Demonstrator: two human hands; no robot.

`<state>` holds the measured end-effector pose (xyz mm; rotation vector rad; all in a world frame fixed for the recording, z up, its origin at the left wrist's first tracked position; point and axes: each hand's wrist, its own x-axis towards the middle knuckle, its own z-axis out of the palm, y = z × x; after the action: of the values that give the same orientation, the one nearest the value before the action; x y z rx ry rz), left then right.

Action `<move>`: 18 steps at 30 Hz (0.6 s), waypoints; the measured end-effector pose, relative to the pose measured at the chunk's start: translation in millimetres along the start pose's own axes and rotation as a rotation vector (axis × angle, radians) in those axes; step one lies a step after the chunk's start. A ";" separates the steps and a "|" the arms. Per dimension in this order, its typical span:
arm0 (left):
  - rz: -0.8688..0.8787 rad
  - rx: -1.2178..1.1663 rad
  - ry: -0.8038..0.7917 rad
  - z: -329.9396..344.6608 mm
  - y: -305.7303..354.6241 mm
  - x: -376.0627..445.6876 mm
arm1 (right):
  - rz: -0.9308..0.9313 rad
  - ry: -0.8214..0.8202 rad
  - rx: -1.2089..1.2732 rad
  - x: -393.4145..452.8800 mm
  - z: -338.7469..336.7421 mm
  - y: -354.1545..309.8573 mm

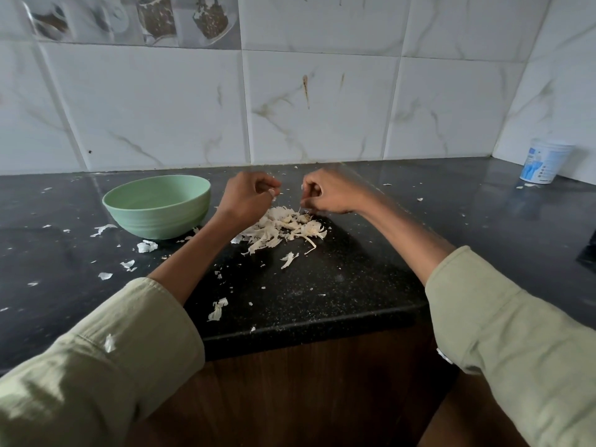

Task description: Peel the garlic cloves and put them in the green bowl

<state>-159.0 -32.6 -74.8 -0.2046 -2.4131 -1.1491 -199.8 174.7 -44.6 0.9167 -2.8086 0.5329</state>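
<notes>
The green bowl (pixel 157 206) stands on the black counter, left of both hands. A heap of white garlic skins and cloves (pixel 287 227) lies just below the hands. My left hand (pixel 248 196) is held above the heap with fingers curled, pinching a small white piece, a garlic clove or its skin, at the fingertips. My right hand (pixel 325 193) hovers a short way to the right, fingers curled, with a thin strip of skin hanging from it toward the heap. What lies inside the bowl is hidden by its rim.
Loose skin flakes (pixel 146 246) are scattered over the black counter (pixel 322 285), mostly left of the heap and near the front edge. A white plastic tub (pixel 545 161) stands in the far right corner against the tiled wall. A dark object (pixel 588 253) shows at the right edge.
</notes>
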 end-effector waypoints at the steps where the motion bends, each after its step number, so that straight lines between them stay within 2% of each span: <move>1: 0.002 0.007 0.004 0.2 -0.6 0.3 | 0.002 -0.013 -0.042 -0.3 0.6 0.3; 5: 0.015 0.044 0.004 0.5 -2.6 0.8 | -0.012 0.046 -0.084 0.5 3.3 -3.5; 7: 0.018 0.054 0.006 0.3 -2.5 0.8 | -0.052 0.235 -0.016 4.9 1.8 -6.6; 10: 0.015 0.054 0.017 0.3 -3.5 0.6 | -0.143 0.613 -0.022 8.3 -8.2 -15.1; 11: 0.015 0.051 0.018 0.3 -3.4 0.2 | -0.137 0.638 -0.036 8.0 -10.9 -16.1; 12: 0.014 0.050 0.017 0.1 -3.1 -0.2 | -0.100 0.542 -0.059 7.3 -11.2 -16.0; 14: 0.010 0.046 0.010 0.2 -1.6 -1.1 | 0.042 0.059 -0.215 4.8 -4.3 -18.2; 15: 0.013 0.045 0.006 0.2 -0.6 -1.1 | 0.088 -0.119 -0.261 6.3 -0.9 -14.8; 16: 0.015 0.044 0.006 0.6 -0.5 -1.4 | 0.104 -0.183 -0.255 8.7 0.2 -10.1; 18: 0.019 0.045 0.007 0.7 -0.8 -2.0 | 0.102 -0.136 -0.177 8.7 -1.7 -5.4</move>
<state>-157.8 -32.5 -76.7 -0.2088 -2.4229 -1.0844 -203.5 166.5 -39.4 0.8063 -2.9776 0.2360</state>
